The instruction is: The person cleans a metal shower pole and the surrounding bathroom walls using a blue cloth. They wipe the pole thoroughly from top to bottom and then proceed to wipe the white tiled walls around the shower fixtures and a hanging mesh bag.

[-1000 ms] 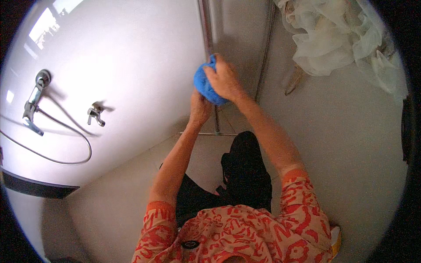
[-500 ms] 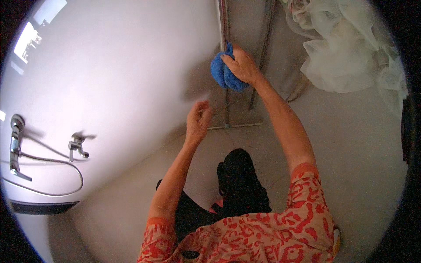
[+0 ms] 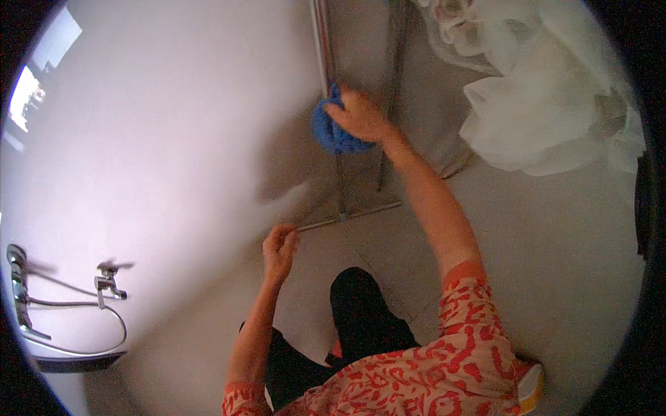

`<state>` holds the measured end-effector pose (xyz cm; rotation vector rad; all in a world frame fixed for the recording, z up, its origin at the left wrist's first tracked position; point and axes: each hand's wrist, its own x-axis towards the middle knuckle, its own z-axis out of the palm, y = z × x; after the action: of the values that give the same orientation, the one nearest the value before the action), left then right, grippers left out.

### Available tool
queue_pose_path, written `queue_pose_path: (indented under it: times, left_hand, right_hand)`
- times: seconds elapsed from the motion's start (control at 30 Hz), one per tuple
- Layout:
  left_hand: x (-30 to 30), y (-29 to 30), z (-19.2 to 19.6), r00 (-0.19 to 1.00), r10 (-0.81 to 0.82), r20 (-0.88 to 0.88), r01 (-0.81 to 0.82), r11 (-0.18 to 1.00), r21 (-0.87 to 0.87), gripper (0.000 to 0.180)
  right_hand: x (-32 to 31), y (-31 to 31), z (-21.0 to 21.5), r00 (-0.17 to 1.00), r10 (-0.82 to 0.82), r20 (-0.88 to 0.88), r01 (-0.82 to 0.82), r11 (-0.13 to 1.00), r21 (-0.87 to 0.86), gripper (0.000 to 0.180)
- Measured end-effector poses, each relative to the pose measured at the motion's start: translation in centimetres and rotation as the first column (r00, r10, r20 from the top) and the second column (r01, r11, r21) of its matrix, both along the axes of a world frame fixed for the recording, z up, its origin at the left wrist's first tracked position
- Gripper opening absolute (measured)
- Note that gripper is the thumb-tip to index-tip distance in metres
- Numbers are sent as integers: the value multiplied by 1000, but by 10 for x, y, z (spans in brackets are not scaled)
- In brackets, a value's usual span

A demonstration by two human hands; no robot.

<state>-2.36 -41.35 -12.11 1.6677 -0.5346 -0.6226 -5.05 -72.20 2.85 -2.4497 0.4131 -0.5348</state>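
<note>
Blue cloth [image 3: 331, 130] gripped in right hand [image 3: 362, 116] fingers, pressed higher up metal pole [image 3: 320, 41], left hand [image 3: 279, 251] lowered, loosely curled, empty.

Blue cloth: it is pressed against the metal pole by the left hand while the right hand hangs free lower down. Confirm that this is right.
The hands are swapped. In the head view the right hand presses the blue cloth against the metal pole, while the left hand hangs free lower down, holding nothing.

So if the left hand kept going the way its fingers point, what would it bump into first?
Probably the white wall. The left hand hangs loosely curled, holding nothing, fingers aimed up toward where wall and floor meet near the metal strip. Depth is hard to judge.
</note>
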Motion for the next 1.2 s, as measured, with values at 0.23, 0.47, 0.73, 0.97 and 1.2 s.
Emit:
queue_pose_path:
  times: [0.23, 0.47, 0.73, 0.97, 1.2]
  left_hand:
    - [-20, -20, 25, 993, -72, 97, 76, 996, -37, 29]
    - [-93, -69, 151, 962, -199, -188, 106, 904, -414, 65]
    - [-122, -59, 140, 975, -215, -52, 187, 926, -328, 33]
    - [-157, -75, 147, 958, -168, -232, 127, 975, -181, 49]
    - [-181, -58, 140, 798, -485, -358, 347, 855, -385, 62]
  right_hand:
    - [-40, 29, 6, 851, -220, 477, 318, 938, -134, 47]
    - [-114, 105, 30, 895, -271, 353, 208, 956, 208, 36]
    - [-197, 127, -23, 894, -189, 406, 132, 978, 163, 30]
    - [-251, 138, 11, 743, -644, 184, 429, 669, 607, 25]
    - [-267, 173, 16, 911, -391, 127, 317, 866, 387, 41]
